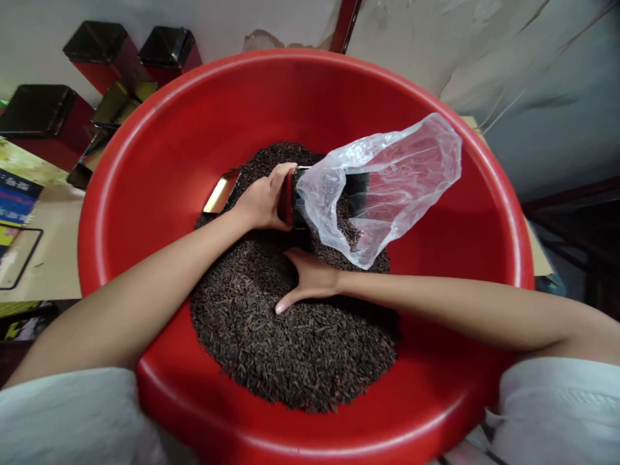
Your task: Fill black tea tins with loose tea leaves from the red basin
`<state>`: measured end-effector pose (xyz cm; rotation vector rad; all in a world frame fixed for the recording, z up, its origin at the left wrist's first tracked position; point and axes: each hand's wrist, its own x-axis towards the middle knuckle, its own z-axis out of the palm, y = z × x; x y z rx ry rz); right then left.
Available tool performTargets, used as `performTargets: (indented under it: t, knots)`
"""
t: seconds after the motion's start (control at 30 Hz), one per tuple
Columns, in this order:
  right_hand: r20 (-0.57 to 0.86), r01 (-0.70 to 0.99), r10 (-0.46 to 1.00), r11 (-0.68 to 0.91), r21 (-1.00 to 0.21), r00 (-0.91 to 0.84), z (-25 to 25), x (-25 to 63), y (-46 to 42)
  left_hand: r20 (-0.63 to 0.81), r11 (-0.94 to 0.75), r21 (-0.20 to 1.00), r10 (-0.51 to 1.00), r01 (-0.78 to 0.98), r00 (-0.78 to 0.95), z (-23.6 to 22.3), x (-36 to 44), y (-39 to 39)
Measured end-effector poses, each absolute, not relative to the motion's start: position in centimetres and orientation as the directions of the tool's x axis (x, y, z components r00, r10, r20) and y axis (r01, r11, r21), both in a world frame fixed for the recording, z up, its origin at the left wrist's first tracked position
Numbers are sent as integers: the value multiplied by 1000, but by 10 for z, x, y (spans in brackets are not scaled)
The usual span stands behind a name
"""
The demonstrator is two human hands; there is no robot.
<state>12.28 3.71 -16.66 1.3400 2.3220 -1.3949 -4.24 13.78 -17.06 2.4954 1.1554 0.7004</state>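
Observation:
A pile of dark loose tea leaves (300,361) lies in a large red plastic basin (145,174). My left hand (264,203) grips a red and black tin (287,200), tipped on its side over the leaves. A clear plastic bag (402,187) lines the tin and spreads out of its mouth to the right, with some leaves inside. Just below the tin, my right hand (312,278) rests in the pile, thumb and fingers spread; some fingertips are hidden. Left of my left hand, a lid with a gold inside (221,194) lies on the leaves.
Several red tins with black tops, such as one tin (43,116), stand left of the basin. Beside them lie printed packaging (19,197) and cardboard (55,245). A pale wall (411,51) rises behind the basin.

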Motion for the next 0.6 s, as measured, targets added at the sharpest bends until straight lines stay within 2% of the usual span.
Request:
performTargets:
  t: [0.17,0.4,0.5,0.6]
  knots:
    - [-597,779,600,74,-622,-533,-145,118,22,310,-613,464,788,639,531,-168,-45,139]
    - [-610,700,622,-135,-701,-491,-138,116,-3,293,-589,467,807,660,513,-169,-45,139]
    - [-631,554,605,-345,-757,-486,-142,114,-1,283,-580,463,813,670,509,-168,-45,139]
    - [-687,332,537,-614,-716,-489,-138,113,6,264,-569,455,821,685,506,-165,-44,139]
